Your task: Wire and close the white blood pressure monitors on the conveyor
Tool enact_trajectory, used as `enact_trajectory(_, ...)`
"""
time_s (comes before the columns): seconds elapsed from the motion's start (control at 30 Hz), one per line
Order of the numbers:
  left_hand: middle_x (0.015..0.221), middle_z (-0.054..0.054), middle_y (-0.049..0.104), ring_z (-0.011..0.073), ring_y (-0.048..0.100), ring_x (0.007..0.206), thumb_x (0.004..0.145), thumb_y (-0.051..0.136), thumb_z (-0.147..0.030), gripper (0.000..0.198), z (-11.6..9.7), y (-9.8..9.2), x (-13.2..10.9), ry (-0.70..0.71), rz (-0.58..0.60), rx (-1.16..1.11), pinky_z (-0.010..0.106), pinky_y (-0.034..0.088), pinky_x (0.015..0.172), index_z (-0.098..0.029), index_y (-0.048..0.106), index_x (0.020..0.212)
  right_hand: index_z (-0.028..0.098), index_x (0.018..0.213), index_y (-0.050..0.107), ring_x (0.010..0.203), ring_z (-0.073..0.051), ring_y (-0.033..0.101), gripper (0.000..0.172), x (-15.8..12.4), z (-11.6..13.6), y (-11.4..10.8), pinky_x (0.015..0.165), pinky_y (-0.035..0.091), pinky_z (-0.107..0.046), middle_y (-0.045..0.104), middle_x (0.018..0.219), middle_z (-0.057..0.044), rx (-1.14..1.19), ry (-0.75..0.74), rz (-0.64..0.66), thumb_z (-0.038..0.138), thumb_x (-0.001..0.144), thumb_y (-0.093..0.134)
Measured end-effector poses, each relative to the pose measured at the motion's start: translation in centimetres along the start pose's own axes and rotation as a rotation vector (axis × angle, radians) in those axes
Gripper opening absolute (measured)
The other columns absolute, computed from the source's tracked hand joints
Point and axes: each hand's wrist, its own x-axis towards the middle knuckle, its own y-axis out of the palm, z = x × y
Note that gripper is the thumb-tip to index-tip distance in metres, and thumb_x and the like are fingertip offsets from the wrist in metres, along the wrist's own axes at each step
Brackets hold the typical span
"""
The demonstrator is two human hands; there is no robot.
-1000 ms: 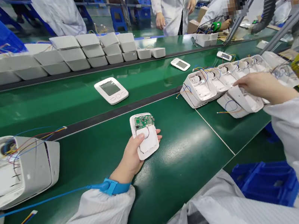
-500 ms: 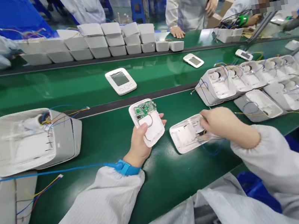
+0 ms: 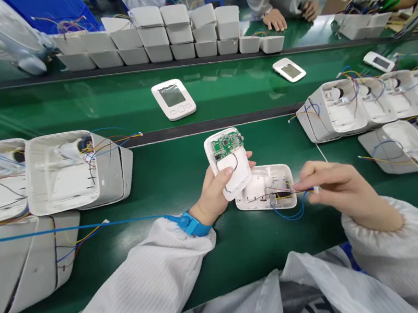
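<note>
In my left hand [image 3: 214,190] is a white cover [image 3: 240,172] with a green circuit board [image 3: 227,144] at its upper end, the thumb pressed on its face. Just right of it and partly under it, a white open housing [image 3: 256,188] lies on the green work surface. Coloured wires [image 3: 291,213] run out of the housing's right side, one loop blue. My right hand [image 3: 333,187] pinches the wire bundle near its small white connector, beside the housing's right edge.
White casings with wires stand at the left [image 3: 61,174] and right [image 3: 344,108]. Beyond a dark rail lie white units with screens [image 3: 174,99]. Stacked white casings [image 3: 154,35] line the far side, where a person's hand [image 3: 274,20] rests on the surface.
The view has shifted. The housing now lies closer to the cover, partly beneath it. My right hand has left the housing's edge and holds the wires out to the right.
</note>
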Motion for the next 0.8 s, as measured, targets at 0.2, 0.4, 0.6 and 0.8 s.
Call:
enact_trajectory(0.2, 0.118, 0.014, 0.073, 0.0338, 0.069, 0.108, 0.078, 0.07, -0.045, 0.052, 0.3, -0.3, -0.2, -0.039, 0.017, 0.096, 0.044, 0.055, 0.094, -0.014, 0.068, 0.12, 0.025, 0.087, 0.08, 0.082, -0.017, 0.066, 0.01, 6.7, 0.3, 1.3, 0.072, 0.052, -0.03, 0.073, 0.093, -0.004, 0.012, 0.018, 0.084, 0.033, 0.084, 0.074)
enact_trajectory(0.4, 0.117, 0.01, 0.073, 0.0346, 0.066, 0.111, 0.075, 0.073, -0.048, 0.055, 0.2, -0.5, -0.6, -0.022, -0.014, 0.166, 0.045, 0.053, 0.098, -0.016, 0.068, 0.119, 0.02, 0.091, 0.078, 0.079, -0.016, 0.066, 0.023, 9.0, -1.9, 2.8, 0.072, 0.053, -0.03, 0.072, 0.088, -0.003, 0.353, 0.119, 0.226, 0.041, 0.081, 0.076)
enact_trajectory(0.6, 0.117, 0.009, 0.072, 0.0352, 0.064, 0.116, 0.074, 0.072, -0.047, 0.057, 0.1, -0.4, -0.8, -0.009, -0.021, 0.122, 0.045, 0.052, 0.1, -0.017, 0.067, 0.122, 0.019, 0.097, 0.074, 0.076, -0.014, 0.065, 0.024, 7.9, -2.7, 4.3, 0.07, 0.053, -0.028, 0.07, 0.082, -0.003, 0.615, 0.202, 0.193, 0.041, 0.088, 0.07)
enact_trajectory(0.8, 0.115, 0.01, 0.073, 0.0372, 0.063, 0.118, 0.074, 0.071, -0.05, 0.057, 0.5, -0.8, -0.9, -0.021, -0.082, 0.157, 0.046, 0.052, 0.1, -0.016, 0.067, 0.119, 0.019, 0.112, 0.072, 0.059, -0.012, 0.057, 0.032, 7.7, -2.2, 4.7, 0.058, 0.049, -0.026, 0.058, 0.061, 0.004, 0.462, 0.261, 0.048, 0.039, 0.088, 0.068)
